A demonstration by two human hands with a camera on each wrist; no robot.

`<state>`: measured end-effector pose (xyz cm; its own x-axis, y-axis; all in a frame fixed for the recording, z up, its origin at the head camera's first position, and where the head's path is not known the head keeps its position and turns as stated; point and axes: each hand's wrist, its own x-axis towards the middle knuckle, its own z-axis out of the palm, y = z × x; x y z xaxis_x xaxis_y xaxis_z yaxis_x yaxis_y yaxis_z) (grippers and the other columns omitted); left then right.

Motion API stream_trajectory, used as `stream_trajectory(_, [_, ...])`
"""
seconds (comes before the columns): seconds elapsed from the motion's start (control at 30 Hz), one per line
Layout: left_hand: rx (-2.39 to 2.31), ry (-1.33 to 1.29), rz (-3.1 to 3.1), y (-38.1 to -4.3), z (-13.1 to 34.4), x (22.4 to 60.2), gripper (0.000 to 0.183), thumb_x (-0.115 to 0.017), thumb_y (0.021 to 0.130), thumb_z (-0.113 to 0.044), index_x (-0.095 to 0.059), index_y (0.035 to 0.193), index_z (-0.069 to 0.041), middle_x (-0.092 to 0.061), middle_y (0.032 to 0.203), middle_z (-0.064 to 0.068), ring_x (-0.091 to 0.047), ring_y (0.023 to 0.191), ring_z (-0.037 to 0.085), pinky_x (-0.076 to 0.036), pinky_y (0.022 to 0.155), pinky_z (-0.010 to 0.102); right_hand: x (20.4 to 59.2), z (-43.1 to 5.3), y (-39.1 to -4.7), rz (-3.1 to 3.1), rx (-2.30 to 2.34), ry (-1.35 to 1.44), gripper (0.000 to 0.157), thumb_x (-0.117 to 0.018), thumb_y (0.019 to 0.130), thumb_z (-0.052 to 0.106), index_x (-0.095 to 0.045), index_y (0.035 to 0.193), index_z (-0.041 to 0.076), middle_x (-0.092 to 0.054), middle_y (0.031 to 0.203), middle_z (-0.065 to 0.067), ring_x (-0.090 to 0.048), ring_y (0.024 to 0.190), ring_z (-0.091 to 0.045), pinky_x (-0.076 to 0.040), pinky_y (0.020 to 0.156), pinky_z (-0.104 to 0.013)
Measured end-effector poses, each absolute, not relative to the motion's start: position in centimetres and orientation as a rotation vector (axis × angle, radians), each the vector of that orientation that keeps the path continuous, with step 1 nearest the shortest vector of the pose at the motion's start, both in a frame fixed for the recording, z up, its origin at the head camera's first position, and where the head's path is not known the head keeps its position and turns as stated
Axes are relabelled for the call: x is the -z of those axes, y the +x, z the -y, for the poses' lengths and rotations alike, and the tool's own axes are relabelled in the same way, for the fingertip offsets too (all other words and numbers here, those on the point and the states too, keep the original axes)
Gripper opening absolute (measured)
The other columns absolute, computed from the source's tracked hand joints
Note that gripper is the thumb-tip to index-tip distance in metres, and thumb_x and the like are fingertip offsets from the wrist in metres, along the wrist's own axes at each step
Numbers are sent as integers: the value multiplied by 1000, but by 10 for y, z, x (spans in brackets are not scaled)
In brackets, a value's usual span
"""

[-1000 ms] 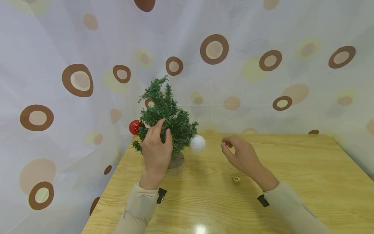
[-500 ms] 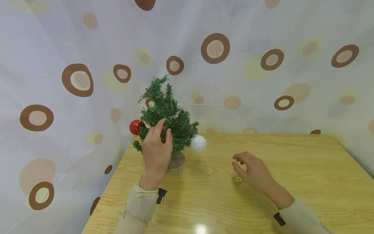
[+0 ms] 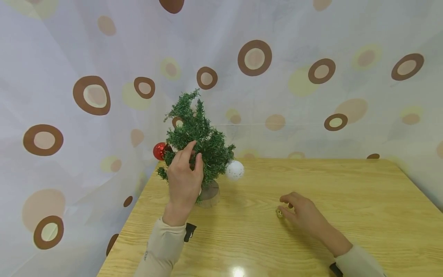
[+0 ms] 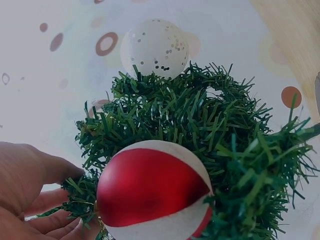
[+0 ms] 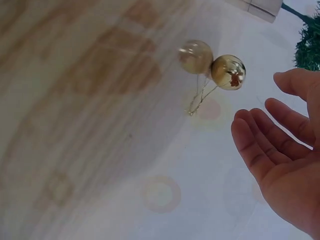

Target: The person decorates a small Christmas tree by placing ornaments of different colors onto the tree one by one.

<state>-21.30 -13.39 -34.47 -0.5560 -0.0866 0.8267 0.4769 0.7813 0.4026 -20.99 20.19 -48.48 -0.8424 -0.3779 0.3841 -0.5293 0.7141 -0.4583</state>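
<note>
A small green Christmas tree (image 3: pixel 207 146) stands on a round wooden base (image 3: pixel 209 194). My left hand (image 3: pixel 183 177) holds one of its branches between thumb and fingers; in the left wrist view the branch tip (image 4: pixel 82 192) lies in the hand (image 4: pixel 30 195). Close by hangs a red-and-white ball (image 4: pixel 152 185), mostly hidden behind that hand in the head view. On the table, a small shiny gold ball ornament (image 5: pixel 229 73) with a thin string lies just beyond the parted fingers of my right hand (image 5: pixel 285 155). In the head view my right thumb partly covers the gold ornament (image 3: pixel 279 213).
A white speckled ball (image 3: pixel 235 170) hangs at the tree's right side, and a red ball (image 3: pixel 160 151) at its left. The wooden table (image 3: pixel 363 200) reaches a pale patterned curtain (image 3: pixel 294 96) behind and at the sides.
My right hand has moved down and to the right, away from the white ball and to the gold ornament. The left hand has stayed at the tree.
</note>
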Motion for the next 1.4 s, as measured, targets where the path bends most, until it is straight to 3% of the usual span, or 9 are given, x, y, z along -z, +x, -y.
stream_trajectory(0.43, [741,-301,2029,-213,134,344,33,-71,100,-6,-70,132,1,-74,100,21,-68,73,31,-54,57,42,488,-202,-209,2746,-882,711,28,-79,95,19,-73,116,1,-71,104,-1,-62,84,-10,-52,64,-23])
stream_trajectory(0.87, [711,-313,2043,-213,133,343,39,-69,100,-4,-68,139,-6,-75,106,22,-70,76,35,-59,61,46,491,-202,-214,2773,-870,797,22,-81,91,8,-75,111,1,-71,97,0,-55,76,1,-51,61,-20])
stream_trajectory(1.4, [699,-309,2073,-212,131,343,38,-74,97,-4,-70,134,-2,-74,110,24,-70,75,35,-60,63,46,491,-204,-215,2828,-897,852,20,-78,93,5,-74,113,2,-71,103,-2,-55,79,0,-52,65,-21])
